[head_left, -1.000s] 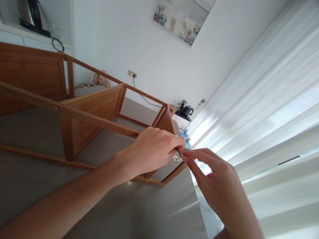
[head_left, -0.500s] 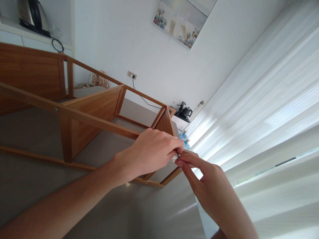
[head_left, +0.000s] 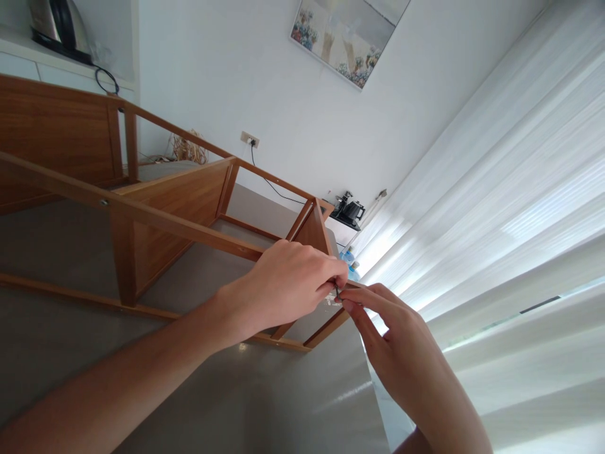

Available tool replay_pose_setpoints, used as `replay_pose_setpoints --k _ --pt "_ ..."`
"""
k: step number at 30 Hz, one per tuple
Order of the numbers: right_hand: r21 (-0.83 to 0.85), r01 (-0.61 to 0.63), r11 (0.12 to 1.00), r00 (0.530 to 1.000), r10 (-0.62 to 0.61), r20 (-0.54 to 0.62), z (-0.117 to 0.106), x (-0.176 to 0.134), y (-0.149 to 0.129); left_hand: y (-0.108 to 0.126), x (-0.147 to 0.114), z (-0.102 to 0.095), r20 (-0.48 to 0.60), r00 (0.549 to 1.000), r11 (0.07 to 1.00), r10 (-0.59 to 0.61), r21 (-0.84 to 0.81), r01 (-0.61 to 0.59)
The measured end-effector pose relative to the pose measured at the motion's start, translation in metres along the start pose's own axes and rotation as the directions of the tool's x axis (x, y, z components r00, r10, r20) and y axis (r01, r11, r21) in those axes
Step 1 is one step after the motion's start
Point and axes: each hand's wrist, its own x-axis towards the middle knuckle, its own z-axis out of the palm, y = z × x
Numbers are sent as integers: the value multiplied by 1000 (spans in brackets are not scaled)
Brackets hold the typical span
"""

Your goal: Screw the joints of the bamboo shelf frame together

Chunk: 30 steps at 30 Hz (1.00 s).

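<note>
A wooden shelf frame with slatless panels lies on its side across the grey surface. At its right end both my hands meet. My left hand is closed, its thumb and fingertips pinching one end of a thin dark metal rod. My right hand pinches the rod's lower part between thumb and index finger. Whether the rod is a screw or a hex key I cannot tell, as fingers cover most of it. The frame's near corner is partly hidden behind my hands.
A kettle stands on a white shelf at upper left. Behind the frame are a wall socket with a cord, a black appliance and blue-tinted bottles. White curtains hang at right, beside the grey surface's edge.
My right fingers have shifted slightly up and right along the rod, and less of it shows below them. My left hand keeps its pinch. The view has moved slightly.
</note>
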Motion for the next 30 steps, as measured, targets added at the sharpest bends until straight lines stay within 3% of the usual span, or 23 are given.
replay_pose_setpoints --k 30 --pt "-103 12 995 995 -22 -97 5 -2 -8 1 -1 -2 6 1000 1000 18 5 -18"
